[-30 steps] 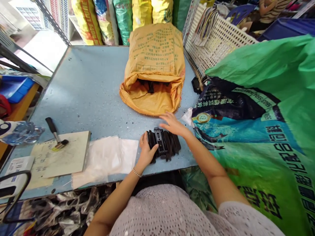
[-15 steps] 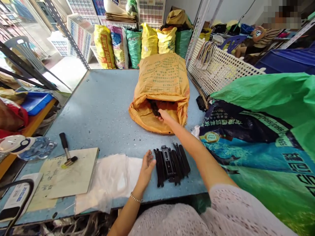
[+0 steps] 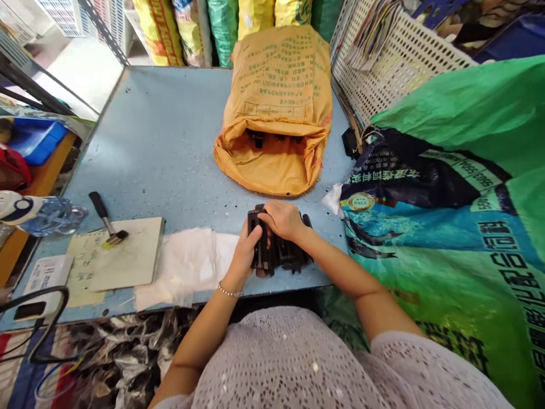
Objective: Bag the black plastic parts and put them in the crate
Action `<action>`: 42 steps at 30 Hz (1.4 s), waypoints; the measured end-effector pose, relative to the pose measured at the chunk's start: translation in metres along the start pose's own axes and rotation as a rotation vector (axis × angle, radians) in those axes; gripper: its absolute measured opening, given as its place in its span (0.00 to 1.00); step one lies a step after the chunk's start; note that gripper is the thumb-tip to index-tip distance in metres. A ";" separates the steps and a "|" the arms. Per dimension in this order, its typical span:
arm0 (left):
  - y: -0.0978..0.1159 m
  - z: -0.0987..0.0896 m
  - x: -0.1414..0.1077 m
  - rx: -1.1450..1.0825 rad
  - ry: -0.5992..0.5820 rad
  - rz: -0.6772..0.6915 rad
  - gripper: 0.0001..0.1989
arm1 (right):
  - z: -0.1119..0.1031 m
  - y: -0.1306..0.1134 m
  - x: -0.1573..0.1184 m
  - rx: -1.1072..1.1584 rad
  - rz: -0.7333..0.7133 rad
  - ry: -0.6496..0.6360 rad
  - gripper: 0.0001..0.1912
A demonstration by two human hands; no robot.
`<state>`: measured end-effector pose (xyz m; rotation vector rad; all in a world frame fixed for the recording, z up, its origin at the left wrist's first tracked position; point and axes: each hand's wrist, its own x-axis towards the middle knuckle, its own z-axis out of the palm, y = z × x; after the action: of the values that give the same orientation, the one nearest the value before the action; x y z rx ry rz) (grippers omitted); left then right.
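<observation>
Back from the mouth of the orange woven sack, the right hand has joined the left hand, which now clasps black plastic parts lifted from flat to a steep tilt. The left thumb presses their near face while its fingers wrap behind. The right fingers curl over their upper end; whether they pinch one cannot be told. More black strips lie just to their right on the blue surface, near its front edge. Left of the hands are clear plastic bags, then a brush resting on a flat board.
</observation>
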<state>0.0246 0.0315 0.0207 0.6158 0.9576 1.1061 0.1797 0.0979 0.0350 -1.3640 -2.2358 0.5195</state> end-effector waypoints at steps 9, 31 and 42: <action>-0.011 -0.030 -0.006 0.017 0.198 0.090 0.26 | 0.038 -0.048 -0.085 0.098 -0.058 -0.267 0.20; 0.003 -0.062 -0.064 0.465 -0.353 -0.395 0.30 | -0.006 -0.015 -0.112 0.092 -0.403 -0.201 0.20; -0.001 -0.177 -0.115 1.415 0.919 0.373 0.26 | 0.060 -0.035 -0.100 1.057 0.474 -0.169 0.20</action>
<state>-0.1465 -0.0837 -0.0268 1.5006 2.5525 0.8694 0.1600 -0.0113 -0.0147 -1.2119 -1.2834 1.7105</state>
